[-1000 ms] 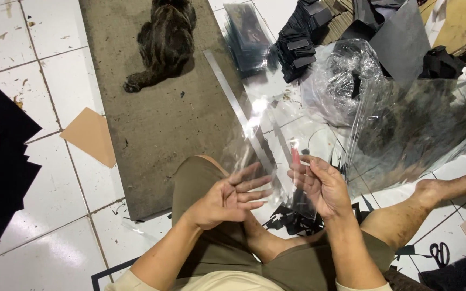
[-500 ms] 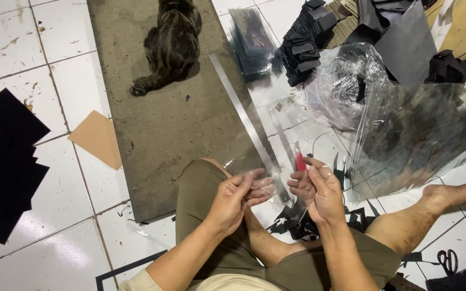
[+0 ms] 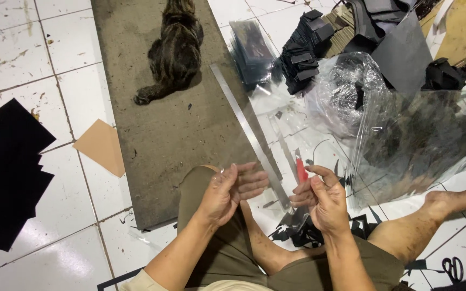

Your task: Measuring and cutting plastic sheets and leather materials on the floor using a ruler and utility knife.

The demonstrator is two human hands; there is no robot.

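I sit on the floor with both hands raised over my knees. My left hand (image 3: 232,193) has its fingers curled and pinches the edge of a thin clear plastic sleeve (image 3: 268,156), which is hard to make out. My right hand (image 3: 323,200) grips a red cutter knife (image 3: 301,169), blade end pointing up and away, and its fingers touch the same sleeve. A long metal ruler (image 3: 246,132) lies on the floor just beyond both hands.
A striped cat (image 3: 176,48) lies on the grey mat (image 3: 157,129). Black sheets (image 3: 6,172) and a tan card piece (image 3: 101,146) are at left. Clear bags (image 3: 422,134), black cut pieces (image 3: 300,54) and scissors (image 3: 451,267) crowd the right.
My left hand's spread fingers have closed, and the two hands have drawn closer together. The red cutter stays in my right hand.
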